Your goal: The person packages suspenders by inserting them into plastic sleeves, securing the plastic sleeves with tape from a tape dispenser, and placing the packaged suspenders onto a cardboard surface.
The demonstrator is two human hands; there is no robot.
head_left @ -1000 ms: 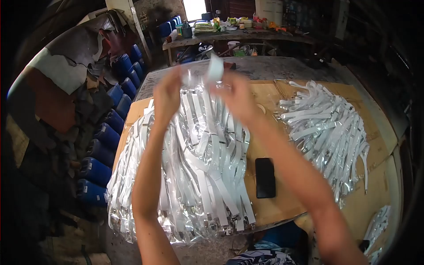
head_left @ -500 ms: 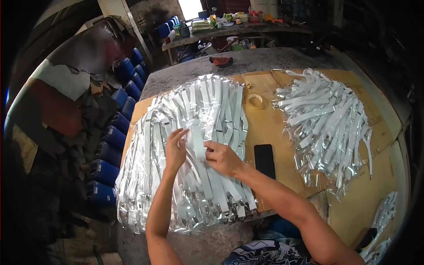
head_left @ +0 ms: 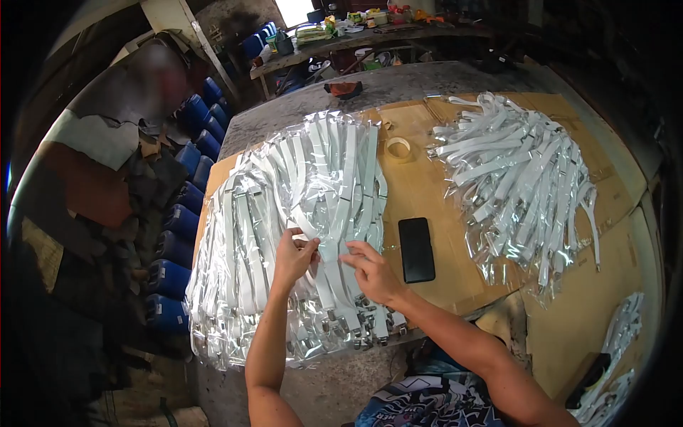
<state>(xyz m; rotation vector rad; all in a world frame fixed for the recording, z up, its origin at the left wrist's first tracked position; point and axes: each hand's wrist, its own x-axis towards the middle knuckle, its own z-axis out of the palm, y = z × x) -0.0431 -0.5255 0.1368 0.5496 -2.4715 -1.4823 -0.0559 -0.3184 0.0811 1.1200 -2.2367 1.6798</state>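
A broad pile of white suspenders (head_left: 245, 249) in clear plastic sleeves lies in front of me, metal clips toward my side. My left hand (head_left: 293, 260) is over the middle of the pile, fingertips pinched at the edge of one sleeved pair of suspenders (head_left: 330, 255). On that pair's other side is my right hand (head_left: 377, 276), its fingers stretched out and apart. Whether its fingertips touch the plastic, I cannot tell. A black phone (head_left: 417, 249) rests right of my right hand.
A second pile of sleeved suspenders (head_left: 523, 178) lies on the right of the cardboard (head_left: 455, 292). A tape roll (head_left: 398, 148) sits between the piles. Blue containers (head_left: 169, 277) line the left side. More sleeved straps (head_left: 615, 356) are at lower right. A cluttered bench (head_left: 384, 39) stands behind.
Both hands have moved slightly toward me. The left fingers have gone from spread to pinched, while the right fingers have come off the strap and opened. The view has shifted a little.
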